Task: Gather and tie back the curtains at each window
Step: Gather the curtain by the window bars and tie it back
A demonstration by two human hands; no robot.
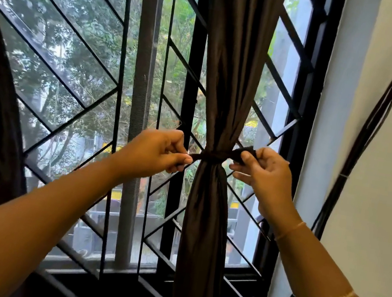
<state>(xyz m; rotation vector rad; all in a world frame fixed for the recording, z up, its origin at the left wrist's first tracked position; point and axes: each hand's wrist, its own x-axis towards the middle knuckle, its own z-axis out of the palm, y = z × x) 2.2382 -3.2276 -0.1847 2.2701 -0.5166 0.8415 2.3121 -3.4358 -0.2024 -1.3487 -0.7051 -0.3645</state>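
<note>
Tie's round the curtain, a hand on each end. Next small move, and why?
Probably pull both ends outward a little to cinch it. The tie already circles the curtain and pinches it to a waist; the left hand pinches one end, the right hand grips the other, each out to its side. Whether a knot is formed I cannot tell.
</note>
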